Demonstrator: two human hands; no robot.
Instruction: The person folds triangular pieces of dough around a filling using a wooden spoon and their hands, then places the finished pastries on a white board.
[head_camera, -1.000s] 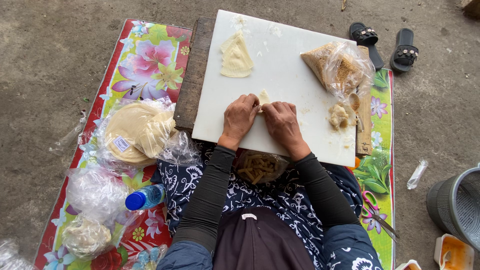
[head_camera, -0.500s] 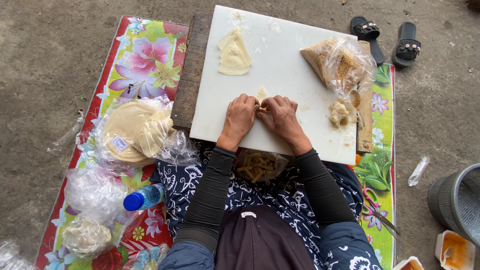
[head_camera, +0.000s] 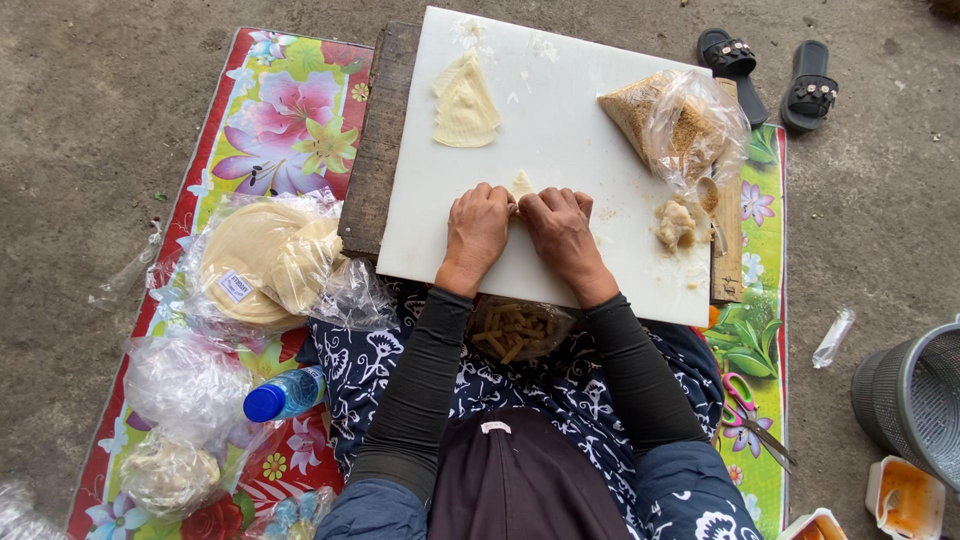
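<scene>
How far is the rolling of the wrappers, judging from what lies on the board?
Done: rolled pieces fill the small bag at the lap. In hand: both hands, left and right, press one wrapper. Left: cut wrappers, filling, and round sheets.

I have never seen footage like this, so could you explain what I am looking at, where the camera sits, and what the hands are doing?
No machine here: a person sits on a flowered mat, filmed from a camera worn on their head, looking straight down. The left hand and right hand press together on a small pale piece of dough on a white rectangular cutting board. Also on the board lie a folded stack of pale wrappers, a clear plastic bag of brown filling and a lump of filling. Beside the board is a bag of round wrappers.
</scene>
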